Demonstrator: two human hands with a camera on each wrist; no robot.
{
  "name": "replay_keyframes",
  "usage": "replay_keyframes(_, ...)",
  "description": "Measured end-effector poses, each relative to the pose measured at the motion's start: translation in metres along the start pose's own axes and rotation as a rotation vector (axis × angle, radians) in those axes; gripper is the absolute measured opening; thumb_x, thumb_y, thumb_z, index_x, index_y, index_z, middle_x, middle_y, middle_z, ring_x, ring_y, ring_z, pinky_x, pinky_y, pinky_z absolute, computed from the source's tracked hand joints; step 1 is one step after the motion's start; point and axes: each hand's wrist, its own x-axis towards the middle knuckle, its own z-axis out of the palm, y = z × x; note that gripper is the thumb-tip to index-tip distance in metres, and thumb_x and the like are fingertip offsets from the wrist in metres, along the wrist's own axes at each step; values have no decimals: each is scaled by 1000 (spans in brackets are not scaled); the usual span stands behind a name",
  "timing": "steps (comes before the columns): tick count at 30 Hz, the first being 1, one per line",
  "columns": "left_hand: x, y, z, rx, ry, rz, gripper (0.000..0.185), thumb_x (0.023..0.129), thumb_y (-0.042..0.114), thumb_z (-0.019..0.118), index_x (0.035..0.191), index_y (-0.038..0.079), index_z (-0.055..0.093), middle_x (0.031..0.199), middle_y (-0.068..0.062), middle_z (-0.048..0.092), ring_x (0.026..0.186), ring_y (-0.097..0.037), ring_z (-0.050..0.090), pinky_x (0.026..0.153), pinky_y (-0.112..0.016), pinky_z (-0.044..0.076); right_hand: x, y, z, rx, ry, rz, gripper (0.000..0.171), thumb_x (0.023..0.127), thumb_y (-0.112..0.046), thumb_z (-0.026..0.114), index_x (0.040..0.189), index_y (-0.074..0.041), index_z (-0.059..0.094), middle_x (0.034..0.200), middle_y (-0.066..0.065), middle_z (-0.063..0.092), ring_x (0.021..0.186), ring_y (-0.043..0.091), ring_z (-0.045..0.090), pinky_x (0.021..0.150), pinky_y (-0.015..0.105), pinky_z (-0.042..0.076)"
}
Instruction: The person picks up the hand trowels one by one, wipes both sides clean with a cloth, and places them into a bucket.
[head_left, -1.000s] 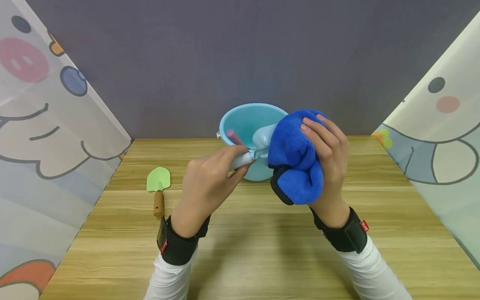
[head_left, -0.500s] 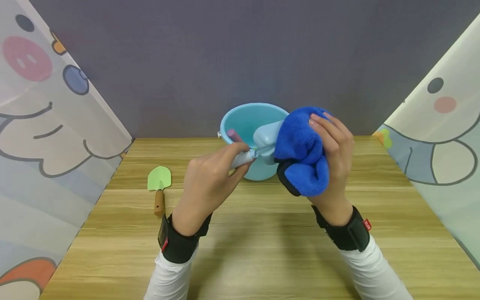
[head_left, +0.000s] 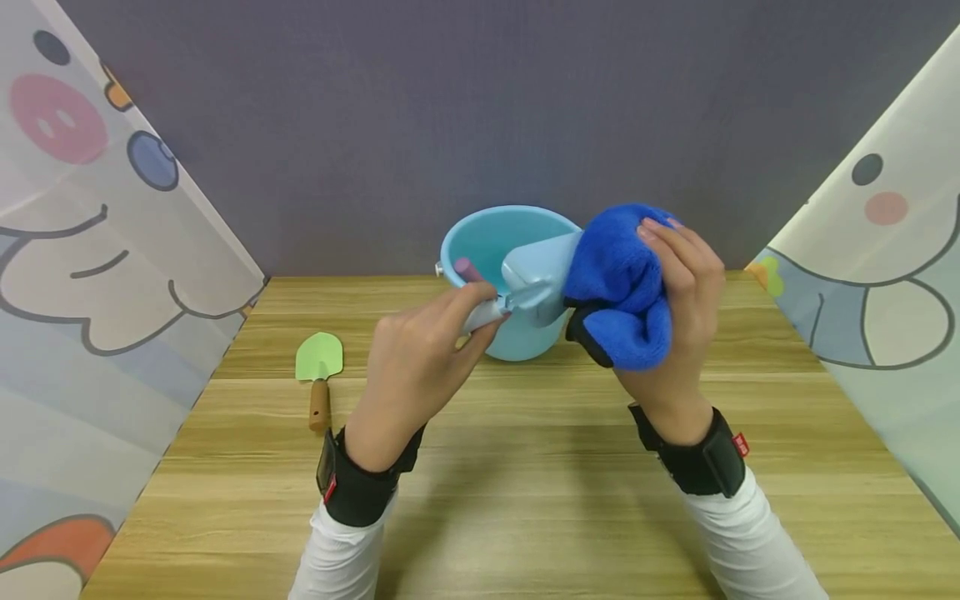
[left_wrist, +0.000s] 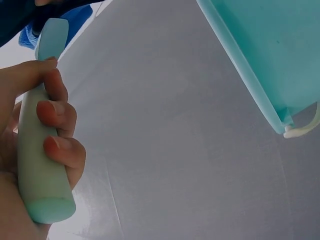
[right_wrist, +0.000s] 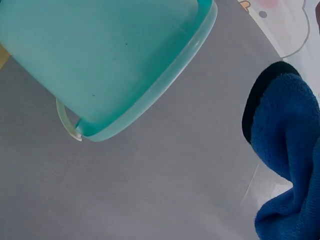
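My left hand (head_left: 420,354) grips the pale handle of a light blue hand trowel (head_left: 536,271). In the left wrist view, fingers curl round its thick handle (left_wrist: 42,165), which ends in a mint-green cap. The blade points right and up, above the light blue bucket (head_left: 517,346). A fluffy blue towel (head_left: 618,279) with black edging covers the blade's far end. My right hand (head_left: 682,308) holds that towel bunched, its fingers bent over the top. A fold of the towel (right_wrist: 290,130) hangs at the right of the right wrist view.
A green trowel (head_left: 318,375) with a wooden handle lies on the wooden table (head_left: 510,517), left of my left hand. Inside the bucket leans a pink-purple rod end (head_left: 467,268). A grey wall (head_left: 480,108) stands behind, with cartoon-printed sheets (head_left: 135,333) at the sides.
My right hand and the towel have slid right and upward along the blade, so more of the blade shows. The left hand has hardly moved.
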Motion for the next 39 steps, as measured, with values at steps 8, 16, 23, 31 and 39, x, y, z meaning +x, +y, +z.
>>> replay_keyframes(8, 1, 0, -2, 15, -2, -31, 25, 89, 21, 80, 106, 10, 65, 83, -2, 71, 48, -11, 52, 42, -26, 36, 1, 6, -3, 45, 98, 33, 64, 91, -54, 66, 108, 7, 62, 115, 23, 65, 118, 43, 58, 110, 55, 44)
replay_keyframes(16, 2, -2, -3, 22, 30, -127, 27, 92, 26, 77, 110, 7, 71, 97, -10, 68, 67, -20, 70, 45, -31, 47, 11, -15, 6, 65, 265, 54, 74, 91, -61, 61, 97, 13, 59, 104, 25, 65, 109, 44, 60, 108, 55, 45)
replay_keyframes(23, 3, -2, -4, 20, 47, -163, 33, 97, 25, 70, 120, 2, 66, 99, -12, 74, 69, -22, 72, 49, -33, 51, 14, -23, 7, -17, 324, 2, 71, 96, -65, 50, 97, 5, 60, 102, 18, 65, 108, 39, 59, 107, 54, 45)
replay_keyframes(31, 3, -2, -1, 2, 27, -191, 31, 100, 21, 66, 120, -2, 66, 102, -15, 76, 69, -26, 74, 46, -34, 48, -23, 12, 1, -41, 291, -210, 19, 104, -26, 56, 99, -11, 66, 104, 12, 65, 108, 38, 59, 100, 50, 48)
replay_keyframes(39, 3, 1, 2, 40, 1, -164, 31, 102, 24, 62, 122, 0, 64, 99, -15, 77, 67, -26, 73, 48, -38, 52, -38, -22, 11, 143, -40, -258, 24, 106, -27, 52, 111, -7, 66, 118, 15, 64, 125, 34, 55, 108, 47, 45)
